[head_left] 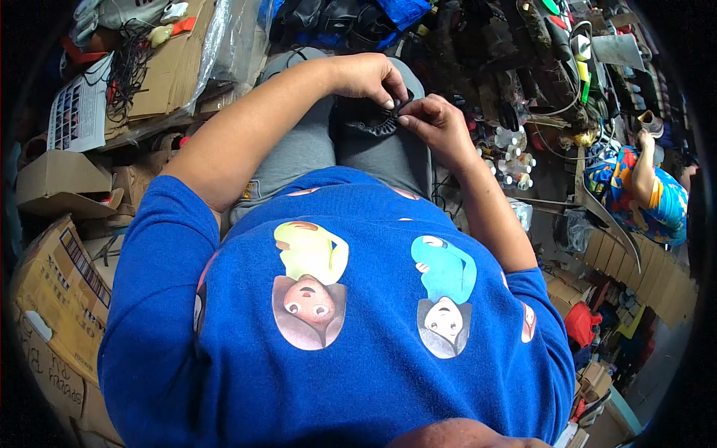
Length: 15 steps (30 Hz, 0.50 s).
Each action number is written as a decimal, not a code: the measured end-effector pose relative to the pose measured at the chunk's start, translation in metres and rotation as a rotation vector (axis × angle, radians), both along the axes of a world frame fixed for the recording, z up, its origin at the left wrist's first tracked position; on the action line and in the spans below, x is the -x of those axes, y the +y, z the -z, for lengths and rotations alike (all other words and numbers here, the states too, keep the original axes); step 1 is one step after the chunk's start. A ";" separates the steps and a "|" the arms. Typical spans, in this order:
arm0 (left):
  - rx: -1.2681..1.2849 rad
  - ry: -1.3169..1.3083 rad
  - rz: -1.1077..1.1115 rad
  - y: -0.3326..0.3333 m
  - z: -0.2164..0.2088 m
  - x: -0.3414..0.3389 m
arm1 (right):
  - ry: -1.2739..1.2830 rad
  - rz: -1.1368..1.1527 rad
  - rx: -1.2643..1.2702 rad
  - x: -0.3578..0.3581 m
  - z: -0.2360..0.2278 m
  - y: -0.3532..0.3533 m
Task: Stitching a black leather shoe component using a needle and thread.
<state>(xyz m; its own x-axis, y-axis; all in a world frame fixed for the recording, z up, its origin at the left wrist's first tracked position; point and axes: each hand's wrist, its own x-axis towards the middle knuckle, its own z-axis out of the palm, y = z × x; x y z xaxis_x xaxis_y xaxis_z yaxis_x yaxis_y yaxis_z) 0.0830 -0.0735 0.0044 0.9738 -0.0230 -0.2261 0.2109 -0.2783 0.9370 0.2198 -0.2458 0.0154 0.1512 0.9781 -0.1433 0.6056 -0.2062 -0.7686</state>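
A small black piece with a ridged, gathered edge (367,123) lies over my grey-trousered lap (299,131); I cannot make out its exact kind. My left hand (373,78) comes over it from the left, thumb and fingers pinched on its right-hand edge. Close beside, my right hand (439,125) pinches the same edge between thumb and forefinger. The two sets of fingertips almost meet. Whether a thread or needle is between them is too small to tell.
At left are cardboard boxes (63,183), a cardboard sheet (168,78) and a tangle of black cord (131,75). Black bundles (321,26) lie beyond my knees. Several small bottles (511,157) stand to the right, near another person in a colourful shirt (635,194).
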 end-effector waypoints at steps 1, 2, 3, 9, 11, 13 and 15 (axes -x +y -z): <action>0.016 0.002 -0.015 0.000 0.000 0.001 | -0.043 -0.006 -0.059 0.006 -0.009 0.002; 0.016 0.001 -0.011 0.000 0.000 0.002 | -0.045 -0.001 -0.059 0.005 -0.009 0.001; -0.191 -0.053 -0.104 0.001 0.002 0.004 | -0.048 -0.014 -0.072 0.003 -0.009 -0.001; -0.521 -0.309 -0.477 -0.025 0.002 0.055 | -0.238 -0.019 -0.121 0.013 -0.013 -0.016; -0.459 -0.265 -0.487 -0.043 -0.007 0.069 | -0.391 -0.047 -0.167 0.019 -0.008 -0.025; -0.402 -0.278 -0.525 -0.052 -0.004 0.077 | -0.427 -0.031 -0.163 0.028 -0.007 -0.031; -0.473 -0.266 -0.546 -0.055 0.003 0.081 | -0.421 -0.001 -0.145 0.031 -0.009 -0.030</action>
<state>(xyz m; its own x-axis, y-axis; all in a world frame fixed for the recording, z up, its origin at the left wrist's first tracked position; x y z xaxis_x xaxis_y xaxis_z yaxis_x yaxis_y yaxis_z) 0.0025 -0.1283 0.0012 0.8423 0.5175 0.1510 0.2178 -0.5828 0.7829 0.1887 -0.2762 0.0240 0.1658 0.9838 0.0687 0.8721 -0.1137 -0.4759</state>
